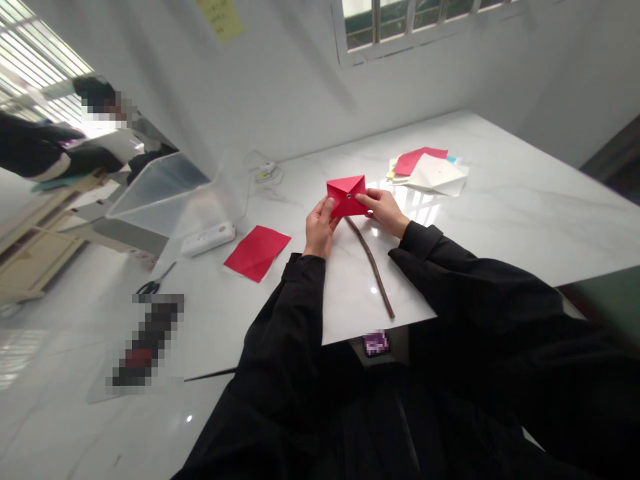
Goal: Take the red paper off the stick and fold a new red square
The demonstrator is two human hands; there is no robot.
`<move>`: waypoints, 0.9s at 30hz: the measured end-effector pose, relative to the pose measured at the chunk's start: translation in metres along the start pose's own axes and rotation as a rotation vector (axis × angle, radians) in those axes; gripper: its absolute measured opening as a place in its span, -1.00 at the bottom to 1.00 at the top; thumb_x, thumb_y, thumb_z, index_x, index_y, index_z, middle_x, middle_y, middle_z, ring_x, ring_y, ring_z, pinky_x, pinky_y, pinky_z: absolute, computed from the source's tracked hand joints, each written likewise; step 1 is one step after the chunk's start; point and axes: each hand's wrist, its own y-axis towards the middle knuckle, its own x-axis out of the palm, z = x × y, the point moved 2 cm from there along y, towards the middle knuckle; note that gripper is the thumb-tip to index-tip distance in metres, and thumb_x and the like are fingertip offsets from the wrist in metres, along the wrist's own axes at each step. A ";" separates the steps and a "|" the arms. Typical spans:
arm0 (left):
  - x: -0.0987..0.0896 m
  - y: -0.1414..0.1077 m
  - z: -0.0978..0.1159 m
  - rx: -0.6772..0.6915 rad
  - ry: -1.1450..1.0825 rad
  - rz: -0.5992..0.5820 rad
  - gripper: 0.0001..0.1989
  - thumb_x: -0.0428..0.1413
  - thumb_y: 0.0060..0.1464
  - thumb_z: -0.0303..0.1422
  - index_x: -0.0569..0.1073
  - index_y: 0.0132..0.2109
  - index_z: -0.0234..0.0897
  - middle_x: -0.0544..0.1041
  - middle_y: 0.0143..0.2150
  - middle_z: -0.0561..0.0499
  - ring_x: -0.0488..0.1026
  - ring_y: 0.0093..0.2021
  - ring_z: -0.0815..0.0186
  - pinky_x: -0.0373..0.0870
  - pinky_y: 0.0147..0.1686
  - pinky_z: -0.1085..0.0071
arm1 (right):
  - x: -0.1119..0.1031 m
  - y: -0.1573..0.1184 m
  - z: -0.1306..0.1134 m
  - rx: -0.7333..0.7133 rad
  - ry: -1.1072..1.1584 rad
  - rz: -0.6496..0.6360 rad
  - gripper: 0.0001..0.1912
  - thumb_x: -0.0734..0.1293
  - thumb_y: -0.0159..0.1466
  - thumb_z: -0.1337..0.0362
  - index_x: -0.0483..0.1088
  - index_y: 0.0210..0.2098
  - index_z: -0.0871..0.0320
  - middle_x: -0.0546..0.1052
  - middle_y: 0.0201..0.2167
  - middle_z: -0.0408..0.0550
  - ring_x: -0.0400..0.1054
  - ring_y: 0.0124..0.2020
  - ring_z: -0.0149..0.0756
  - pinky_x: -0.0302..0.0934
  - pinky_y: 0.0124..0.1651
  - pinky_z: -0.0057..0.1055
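**Folded paper held above a white surface.** A red folded paper (pixel 347 195), diamond-shaped with a small round spot (pixel 349 197) near its centre, is held at the middle of the marble-patterned surface (pixel 525 217). The left hand (pixel 320 230) and right hand (pixel 383 210) come in from the near side in black sleeves (pixel 295 333). Each grip is pressed together, pinching the paper at its left or right side. This two-sided hold appears to keep the folds closed and the paper raised, with its face toward the head camera.

A thin brown twig (pixel 370 267) lies directly below the hands, running toward the near edge, its far end close to the paper. To the left lies a flat red paper sheet (pixel 257 253), apparently creased along a diagonal, within easy reach. Farther left are a white power strip (pixel 207 239) and black-handled scissors (pixel 155 280) near the surface's left edge. At far right, a loose stack of paper sheets (pixel 430 170) in red, white and other colours is set apart from the work area.

A clear plastic box (pixel 160 193) stands beyond the left edge, and a co-worker (pixel 40 150) is at the far left. A yellow note (pixel 220 17) is on the wall, but no writing or brand can be read on it or on any other item.
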 end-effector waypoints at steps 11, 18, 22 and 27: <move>0.000 -0.006 -0.003 -0.058 -0.097 0.029 -0.61 0.46 -0.09 -0.39 0.61 -0.07 -0.26 0.70 -0.15 -0.05 0.64 -0.03 0.18 0.54 0.01 0.35 | 0.003 -0.003 -0.001 -0.094 -0.094 -0.100 -0.64 0.54 0.15 0.01 0.59 -0.24 0.16 0.66 -0.30 -0.07 0.50 -0.25 -0.25 0.36 -0.24 -0.41; -0.003 -0.004 -0.012 -0.038 -0.050 0.060 -0.62 0.48 -0.13 -0.36 0.63 -0.12 -0.28 0.70 -0.18 -0.05 0.64 -0.12 0.21 0.55 -0.04 0.36 | 0.003 -0.001 0.004 -0.150 -0.165 -0.149 -0.63 0.51 0.19 -0.01 0.57 -0.18 0.14 0.65 -0.28 -0.05 0.49 -0.26 -0.25 0.38 -0.17 -0.35; -0.006 -0.002 -0.013 0.016 -0.005 0.082 -0.60 0.50 -0.17 -0.33 0.63 -0.14 -0.27 0.70 -0.23 -0.03 0.64 -0.16 0.22 0.57 -0.10 0.38 | 0.001 -0.010 -0.009 -0.233 -0.342 0.024 -0.50 0.56 0.16 0.06 0.48 0.04 0.03 0.61 -0.08 -0.02 0.47 -0.09 -0.13 0.40 -0.09 -0.27; -0.006 -0.001 -0.012 0.067 0.045 0.116 -0.63 0.49 -0.15 -0.36 0.64 -0.14 -0.27 0.69 -0.23 -0.02 0.64 -0.16 0.22 0.55 -0.10 0.40 | 0.011 -0.026 -0.031 -0.425 -0.500 0.065 -0.76 0.48 0.24 0.21 0.51 -0.09 0.00 0.55 -0.02 0.04 0.32 0.17 0.04 0.28 0.22 -0.09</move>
